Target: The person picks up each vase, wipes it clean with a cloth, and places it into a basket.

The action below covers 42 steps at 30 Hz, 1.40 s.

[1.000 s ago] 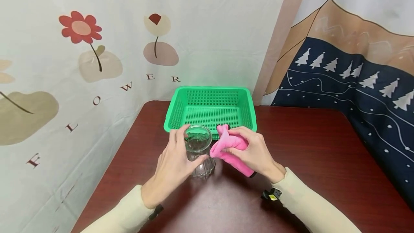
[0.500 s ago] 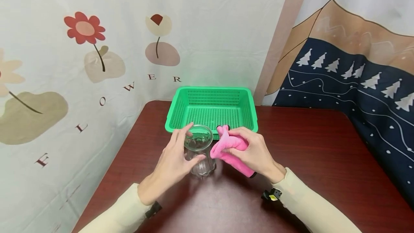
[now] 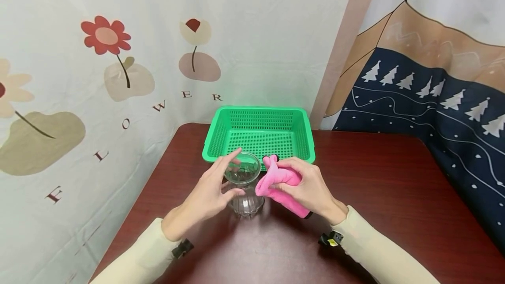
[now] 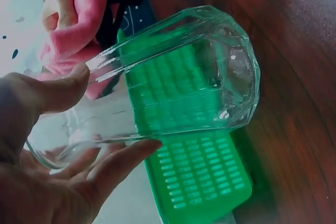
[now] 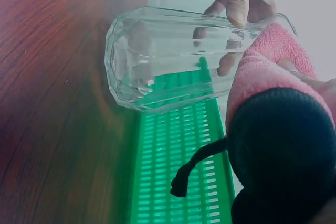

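Note:
A clear glass jar (image 3: 247,203) with faceted sides stands upright on the table in front of the green basket. My left hand (image 3: 205,196) is at the jar's left side, thumb and fingers spread loosely around its upper part. In the left wrist view, the thumb lies along one side of the glass jar (image 4: 231,77) and the fingers along the other. My right hand (image 3: 309,185) pinches a bunched pink cloth (image 3: 289,203) with dark trim, just right of the jar. A dark loop (image 5: 181,179) hangs from the cloth in the right wrist view.
A green plastic basket (image 3: 262,108) with slotted walls sits at the back of the dark red wooden table (image 3: 378,179), right behind the jar. Printed curtains (image 3: 268,34) hang behind the table and along its sides.
My left hand has drawn leftward along the jar, its fingers and thumb loosening from the glass. The jar stays standing; my right hand keeps the pink cloth nearly still.

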Motion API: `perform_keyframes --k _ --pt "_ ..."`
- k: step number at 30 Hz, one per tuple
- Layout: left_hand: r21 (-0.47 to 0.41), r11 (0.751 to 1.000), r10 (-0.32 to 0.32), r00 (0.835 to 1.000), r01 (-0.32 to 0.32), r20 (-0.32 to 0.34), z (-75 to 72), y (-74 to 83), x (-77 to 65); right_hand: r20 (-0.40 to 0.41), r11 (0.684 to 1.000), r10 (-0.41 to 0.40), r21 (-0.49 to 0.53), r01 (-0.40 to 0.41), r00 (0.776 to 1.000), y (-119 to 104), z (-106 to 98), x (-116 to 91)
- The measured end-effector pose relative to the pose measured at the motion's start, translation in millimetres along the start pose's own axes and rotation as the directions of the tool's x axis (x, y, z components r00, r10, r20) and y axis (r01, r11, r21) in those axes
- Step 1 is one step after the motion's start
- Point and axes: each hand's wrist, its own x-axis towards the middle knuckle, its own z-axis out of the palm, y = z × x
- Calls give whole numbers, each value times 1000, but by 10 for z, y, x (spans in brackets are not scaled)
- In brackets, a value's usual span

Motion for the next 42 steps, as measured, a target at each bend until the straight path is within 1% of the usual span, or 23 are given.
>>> perform_keyframes --k 5,8,11,16,20,24,28,31,35,38,42 --pt "-40 999 6 998 -4 55 -52 -29 27 4 1000 -11 -1 11 1000 0 14 -4" --pt "-65 997 33 996 -28 79 -77 -50 49 7 1000 -18 8 18 1000 -2 22 2" --pt "-102 994 50 993 -39 107 -97 -76 78 9 1000 -18 12 18 1000 -8 25 7" --pt "-177 984 48 984 -17 174 -115 -138 133 2 1000 -25 11 25 1000 -10 34 25" --pt "-197 980 60 977 -19 203 -126 -179 170 0 999 -27 22 27 1000 -29 43 56" --pt "-207 978 59 975 -14 214 -132 -189 181 5 999 -31 40 31 999 -57 52 81" --pt "-236 972 55 974 -2 218 -120 -195 163 10 997 -48 61 47 999 -63 78 91" --pt "-228 974 65 977 -17 202 -107 -205 137 8 995 -65 75 64 998 -50 111 94" --pt "-179 982 86 979 -52 185 -91 -211 121 1 994 -68 87 68 998 -40 156 100" --pt "-165 984 100 977 -69 188 -89 -212 124 7 994 -57 97 56 998 -45 183 105" --pt "-171 982 108 974 -74 197 -96 -215 130 20 994 -61 96 59 998 -39 210 124"
